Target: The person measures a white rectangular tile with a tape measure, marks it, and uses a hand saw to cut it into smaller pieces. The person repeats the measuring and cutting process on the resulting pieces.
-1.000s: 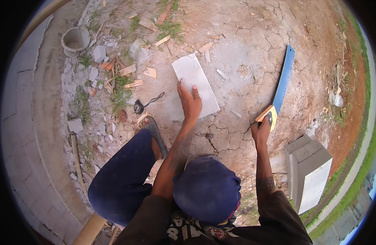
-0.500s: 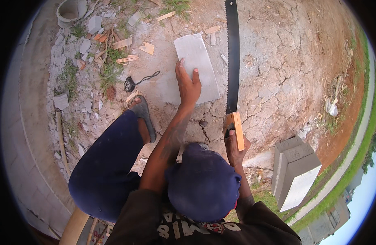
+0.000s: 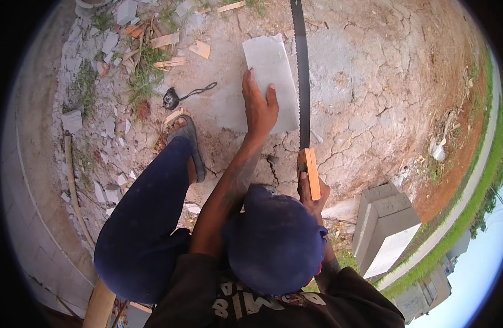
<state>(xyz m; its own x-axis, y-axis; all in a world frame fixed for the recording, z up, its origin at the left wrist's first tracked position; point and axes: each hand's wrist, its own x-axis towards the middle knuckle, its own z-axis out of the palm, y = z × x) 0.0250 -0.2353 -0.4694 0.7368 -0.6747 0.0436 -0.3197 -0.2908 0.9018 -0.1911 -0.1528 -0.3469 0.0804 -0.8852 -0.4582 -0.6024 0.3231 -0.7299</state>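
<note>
My left hand (image 3: 259, 108) rests on a pale grey block (image 3: 278, 71) on the ground, fingers by its left edge and thumb spread apart on top. My right hand (image 3: 314, 191) is closed around the orange-and-black handle of a handsaw (image 3: 301, 82). The long dark blade points away from me, its toothed edge facing left. It runs along the block's right side, close to the near right corner; whether they touch I cannot tell.
A black tape measure (image 3: 171, 98) with a strap lies left of the block. Wood scraps (image 3: 199, 49) and broken pieces litter the left. Stacked grey blocks (image 3: 388, 229) stand at lower right. My sandalled foot (image 3: 188, 142) is on cracked soil.
The saw blade has come closer to the block's right edge, narrowing the gap. My left hand stays on the block, its thumb now pointing further right. The whole view has shifted slightly.
</note>
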